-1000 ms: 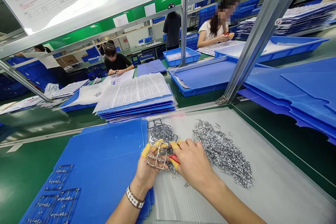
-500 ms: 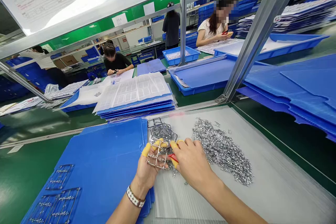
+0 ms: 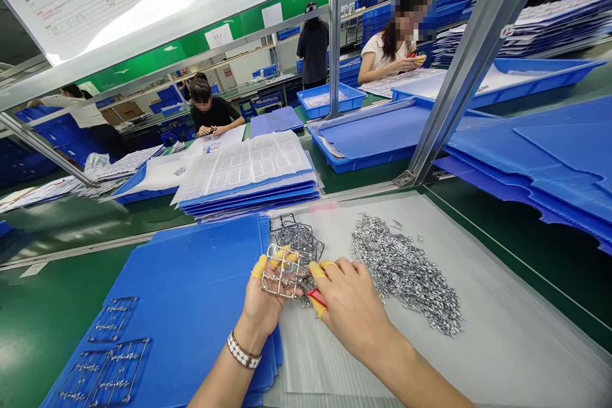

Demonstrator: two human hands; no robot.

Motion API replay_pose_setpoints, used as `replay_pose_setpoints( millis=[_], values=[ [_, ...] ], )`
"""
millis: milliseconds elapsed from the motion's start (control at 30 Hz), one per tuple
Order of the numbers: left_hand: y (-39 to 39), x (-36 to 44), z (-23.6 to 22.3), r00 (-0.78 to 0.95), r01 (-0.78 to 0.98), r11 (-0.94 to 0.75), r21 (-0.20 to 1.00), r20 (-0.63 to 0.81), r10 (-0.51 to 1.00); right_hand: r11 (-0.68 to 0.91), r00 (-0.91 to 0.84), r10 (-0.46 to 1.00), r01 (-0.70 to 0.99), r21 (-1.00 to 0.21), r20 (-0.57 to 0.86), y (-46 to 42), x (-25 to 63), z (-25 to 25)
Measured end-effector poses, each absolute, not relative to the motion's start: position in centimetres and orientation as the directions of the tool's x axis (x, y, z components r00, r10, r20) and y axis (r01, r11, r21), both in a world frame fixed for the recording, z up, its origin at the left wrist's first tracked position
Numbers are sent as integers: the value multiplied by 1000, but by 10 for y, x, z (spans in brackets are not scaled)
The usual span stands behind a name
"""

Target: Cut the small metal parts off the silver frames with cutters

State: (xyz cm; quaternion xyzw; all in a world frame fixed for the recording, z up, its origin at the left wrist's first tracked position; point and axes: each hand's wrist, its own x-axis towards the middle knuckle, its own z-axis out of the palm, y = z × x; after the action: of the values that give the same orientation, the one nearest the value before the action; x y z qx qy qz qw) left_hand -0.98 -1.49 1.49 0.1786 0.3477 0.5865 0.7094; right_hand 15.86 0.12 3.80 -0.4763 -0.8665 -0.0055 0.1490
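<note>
My left hand (image 3: 264,296), with yellow finger cots on thumb and finger, grips a small silver sprue frame (image 3: 281,272) bearing tiny shiny parts. In my right hand (image 3: 351,296) is a red-handled tool, probably nippers (image 3: 316,296); its jaws are mostly hidden by my fingers beside the frame's right edge. Behind both hands lies a tangled heap of dark sprue frames (image 3: 299,236). A large pile of small silver parts (image 3: 406,274) spreads to the right on a translucent sheet (image 3: 363,366).
Several part-filled frames (image 3: 112,319) lie on blue plastic sheets (image 3: 191,293) at left. Stacked sheets (image 3: 248,172) and blue trays (image 3: 368,146) stand beyond a metal rail. A slanted metal post (image 3: 454,76) rises at right. Co-workers (image 3: 215,111) sit across the bench.
My left hand has shifted slightly left and up, turning the sprue frame to a different angle. My right hand with the red-handled tool stays close beside it.
</note>
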Motion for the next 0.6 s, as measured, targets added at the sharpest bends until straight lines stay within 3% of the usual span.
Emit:
replay_pose_setpoints(
  millis=[600],
  values=[
    [-12,-2,14,2,-682,238,692,-324,946,581,-552,805,808,-96,219,-4,152,35]
  ],
)
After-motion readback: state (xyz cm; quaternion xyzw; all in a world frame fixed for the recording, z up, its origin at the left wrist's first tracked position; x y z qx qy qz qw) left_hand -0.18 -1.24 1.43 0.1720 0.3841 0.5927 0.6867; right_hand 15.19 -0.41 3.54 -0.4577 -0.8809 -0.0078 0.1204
